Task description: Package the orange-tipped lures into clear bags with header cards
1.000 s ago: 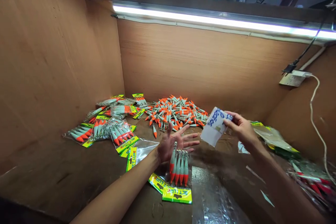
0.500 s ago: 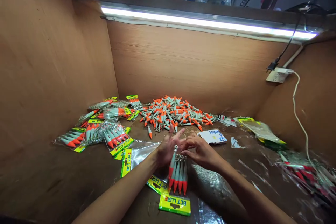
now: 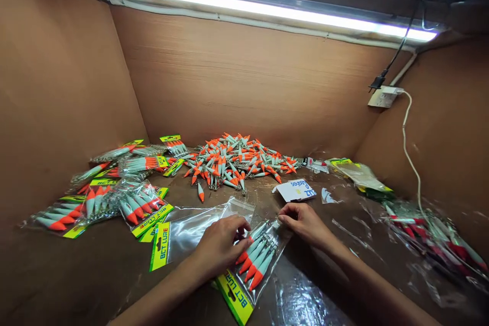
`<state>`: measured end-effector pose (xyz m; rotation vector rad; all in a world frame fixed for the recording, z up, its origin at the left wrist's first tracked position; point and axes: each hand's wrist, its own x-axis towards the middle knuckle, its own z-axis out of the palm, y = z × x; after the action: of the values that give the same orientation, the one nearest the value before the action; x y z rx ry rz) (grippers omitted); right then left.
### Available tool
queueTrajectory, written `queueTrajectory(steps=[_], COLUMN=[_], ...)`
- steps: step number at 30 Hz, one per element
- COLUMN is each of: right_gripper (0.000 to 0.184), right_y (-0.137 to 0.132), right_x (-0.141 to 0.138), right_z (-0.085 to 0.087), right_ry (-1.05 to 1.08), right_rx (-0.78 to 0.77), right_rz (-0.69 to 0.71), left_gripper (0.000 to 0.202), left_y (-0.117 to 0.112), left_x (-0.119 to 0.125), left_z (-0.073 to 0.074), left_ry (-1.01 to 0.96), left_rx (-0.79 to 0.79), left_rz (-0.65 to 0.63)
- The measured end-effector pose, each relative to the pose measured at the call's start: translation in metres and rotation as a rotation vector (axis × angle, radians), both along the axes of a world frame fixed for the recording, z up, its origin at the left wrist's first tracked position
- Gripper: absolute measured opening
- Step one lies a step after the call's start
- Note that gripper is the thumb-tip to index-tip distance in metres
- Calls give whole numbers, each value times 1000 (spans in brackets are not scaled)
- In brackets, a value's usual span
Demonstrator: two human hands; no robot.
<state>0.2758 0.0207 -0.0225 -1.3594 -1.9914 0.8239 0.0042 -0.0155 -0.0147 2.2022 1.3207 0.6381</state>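
A clear plastic bag with a yellow-green BCT LURE header lies slanted in front of me. Inside it are several pale squid lures with orange tips toward the header and metal hooks at the far end. My left hand has its fingers curled and its thumb at the bag's left edge; part of the bag is hidden beneath it. At the far right corner, thumb and fingertips of my right hand pinch the bag's plastic. Left of it lies another header bag, flat and without lures.
Loose lures form a pile against the back wall. Filled packs are heaped at left. A white card box with blue writing, a stack of flat bags and red-and-white lures are at right, below a hanging white cable.
The lures, which hung in front of my open left palm, now lie inside the bag. My left hand has turned over and curled; my right hand has moved to the bag's far corner. The view has shifted.
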Motion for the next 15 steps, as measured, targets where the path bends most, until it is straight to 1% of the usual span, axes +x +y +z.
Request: queueTrajectory(steps=[2,4,8,10,15], right_gripper=[19,24,28,26,16], right_y=[6,8,7,7,9], right_x=[3,1,-5,-7,-9], right_z=[-7,-12,-13,-12,-16], right_ry=[36,36,-10,-23,-45], right_rx=[-35,-36,46,69,100], right_rz=[19,75,166,176,143], left_gripper=[16,17,22,24,34], left_y=[-3,-3,-3,-5,-14], left_x=[5,7,9,10,12], left_z=[-3,-5,-6,-6,-6], left_ry=[53,82,113,142,201], left_rx=[43,48,45,55,93], left_rz=[-3,-5,-2,-10,-58])
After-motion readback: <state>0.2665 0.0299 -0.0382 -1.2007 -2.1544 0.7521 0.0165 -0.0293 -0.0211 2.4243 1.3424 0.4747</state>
